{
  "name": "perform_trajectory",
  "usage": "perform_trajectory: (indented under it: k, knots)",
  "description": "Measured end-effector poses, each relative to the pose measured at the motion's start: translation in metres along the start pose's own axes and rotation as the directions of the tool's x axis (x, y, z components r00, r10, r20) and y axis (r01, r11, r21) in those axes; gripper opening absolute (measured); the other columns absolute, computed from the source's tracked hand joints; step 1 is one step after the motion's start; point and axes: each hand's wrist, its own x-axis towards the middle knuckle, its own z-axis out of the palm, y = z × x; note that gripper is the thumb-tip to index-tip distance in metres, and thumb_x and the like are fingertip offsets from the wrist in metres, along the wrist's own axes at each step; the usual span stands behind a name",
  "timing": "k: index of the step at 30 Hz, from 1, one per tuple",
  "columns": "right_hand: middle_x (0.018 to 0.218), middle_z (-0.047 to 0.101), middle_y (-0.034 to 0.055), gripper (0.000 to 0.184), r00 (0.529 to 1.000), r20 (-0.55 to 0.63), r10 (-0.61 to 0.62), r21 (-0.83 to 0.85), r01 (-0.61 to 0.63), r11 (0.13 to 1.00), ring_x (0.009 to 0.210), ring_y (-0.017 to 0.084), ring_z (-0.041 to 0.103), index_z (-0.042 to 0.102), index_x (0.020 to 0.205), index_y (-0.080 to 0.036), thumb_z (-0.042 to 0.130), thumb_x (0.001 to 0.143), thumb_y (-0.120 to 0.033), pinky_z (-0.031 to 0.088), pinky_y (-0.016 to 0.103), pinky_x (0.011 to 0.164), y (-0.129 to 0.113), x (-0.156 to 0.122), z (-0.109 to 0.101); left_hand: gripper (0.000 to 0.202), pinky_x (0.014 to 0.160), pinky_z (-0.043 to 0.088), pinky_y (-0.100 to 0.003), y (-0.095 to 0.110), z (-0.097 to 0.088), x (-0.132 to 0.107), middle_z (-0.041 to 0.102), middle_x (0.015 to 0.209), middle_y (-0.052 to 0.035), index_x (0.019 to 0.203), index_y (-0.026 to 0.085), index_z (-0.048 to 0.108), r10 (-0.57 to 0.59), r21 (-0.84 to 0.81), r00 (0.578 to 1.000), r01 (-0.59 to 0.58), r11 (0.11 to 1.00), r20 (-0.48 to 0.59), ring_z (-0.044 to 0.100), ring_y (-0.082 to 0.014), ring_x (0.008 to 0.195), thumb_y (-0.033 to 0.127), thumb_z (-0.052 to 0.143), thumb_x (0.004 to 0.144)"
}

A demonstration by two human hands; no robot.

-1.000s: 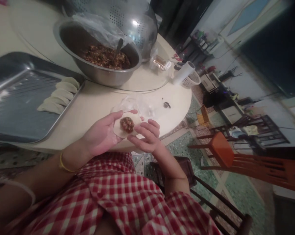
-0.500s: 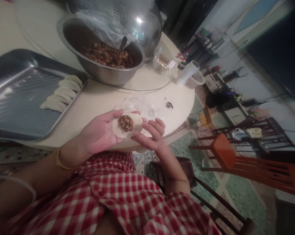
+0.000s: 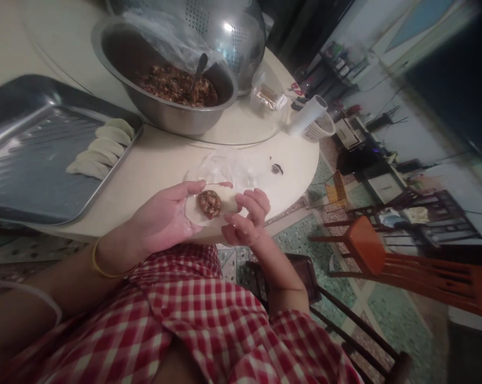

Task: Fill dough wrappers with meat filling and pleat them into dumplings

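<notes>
A round dumpling wrapper [image 3: 195, 210] with a lump of brown meat filling [image 3: 209, 203] lies in my left hand [image 3: 163, 218], whose fingers cup it from beneath. My right hand [image 3: 247, 217] pinches the wrapper's right edge with curled fingers. Both hands hover just over the near rim of the round cream table [image 3: 153, 165]. A steel bowl [image 3: 165, 114] of the same filling, with a spoon [image 3: 198, 69] standing in it, sits farther back.
A steel tray [image 3: 33, 160] at the left holds several folded dumplings [image 3: 101, 149]. A colander [image 3: 233, 37] stands behind the bowl, a clear plastic sheet [image 3: 229, 168] lies near my hands. A white roll [image 3: 305, 114] and a small basket [image 3: 323, 128] sit at the table's right edge. Wooden chairs [image 3: 404, 266] stand at the right.
My right hand's fingers have curled in and closed on the wrapper's right edge. The left hand stays under the wrapper.
</notes>
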Motion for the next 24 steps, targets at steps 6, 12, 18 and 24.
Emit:
perform_trajectory:
  k: [6, 12, 18, 24]
  knots:
    - [0.111, 0.065, -0.0032, 0.007, 0.992, -0.030, -0.121, -0.044, 0.120, 0.992, 0.112, 0.015, 0.058, 0.062, 0.081, -0.033, 0.066, 0.084, -0.028, 0.048, 0.034, 0.102, 0.003, 0.005, 0.001, 0.052, 0.081, 0.054, -0.032, 0.000, -0.001, 0.000, 0.074, 0.109, -0.0100, 0.140, 0.009, 0.048, 0.020, 0.066, 0.996, -0.015, 0.998, -0.083, 0.070, -0.0197, 0.085, 0.026, 0.050, 0.092]
    - [0.102, 0.069, -0.0061, 0.012, 0.989, -0.008, -0.149, -0.013, 0.148, 0.989, 0.104, 0.016, 0.058, 0.063, 0.076, -0.035, 0.069, 0.082, -0.027, 0.050, 0.036, 0.096, 0.002, 0.004, 0.003, 0.033, 0.070, 0.055, -0.025, -0.003, -0.009, 0.006, 0.075, 0.092, -0.0075, 0.114, 0.012, 0.067, 0.029, 0.107, 0.989, -0.013, 0.994, -0.148, 0.067, -0.0154, 0.073, 0.023, 0.056, 0.086]
    - [0.106, 0.069, -0.0046, 0.010, 0.999, 0.023, -0.031, 0.077, 0.029, 0.997, 0.107, 0.017, 0.059, 0.063, 0.080, -0.034, 0.072, 0.081, -0.029, 0.050, 0.038, 0.094, -0.008, -0.005, 0.011, 0.024, 0.077, 0.054, -0.023, -0.008, -0.006, 0.005, 0.075, 0.098, -0.0037, 0.098, 0.017, 0.074, 0.197, 0.365, 0.962, -0.117, 0.924, -0.189, 0.067, -0.0157, 0.088, 0.018, 0.059, 0.079]
    - [0.116, 0.062, 0.0014, 0.007, 0.995, -0.027, 0.095, 0.107, -0.092, 0.990, 0.109, 0.019, 0.058, 0.060, 0.081, -0.028, 0.062, 0.086, -0.031, 0.049, 0.039, 0.092, -0.019, -0.003, 0.020, 0.017, 0.071, 0.053, -0.022, -0.012, -0.009, 0.004, 0.076, 0.094, -0.0029, 0.086, 0.020, 0.077, 0.321, 0.552, 0.938, -0.199, 0.810, -0.133, 0.067, -0.0171, 0.089, 0.023, 0.068, 0.073]
